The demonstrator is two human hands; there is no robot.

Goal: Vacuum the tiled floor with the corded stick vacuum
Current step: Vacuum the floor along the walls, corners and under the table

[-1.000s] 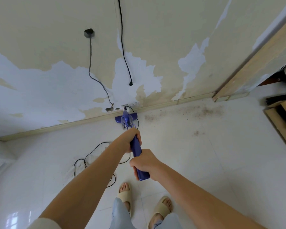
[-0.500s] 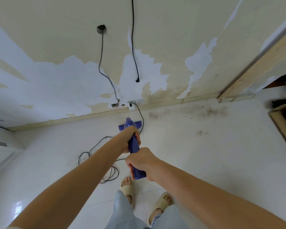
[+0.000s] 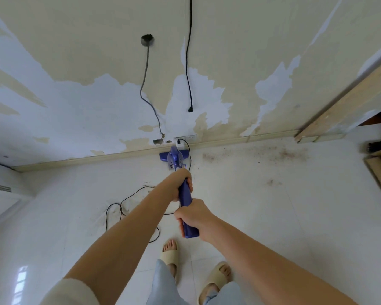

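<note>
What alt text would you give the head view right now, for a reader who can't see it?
Both hands grip a blue stick vacuum, left hand above right hand, its head against the baseboard below a wall socket. Its black cord loops left; dirt lies right.

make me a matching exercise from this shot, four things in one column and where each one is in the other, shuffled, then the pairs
Things
1. vacuum head
2. left hand
3. right hand
4. dirt patch

Places
A. lower end of the blue handle, nearer the body
B. on the tiles along the skirting, right of the vacuum
C. against the skirting, below the wall socket
D. upper part of the blue handle, nearer the vacuum body

Pairs: 1-C, 2-D, 3-A, 4-B
</note>
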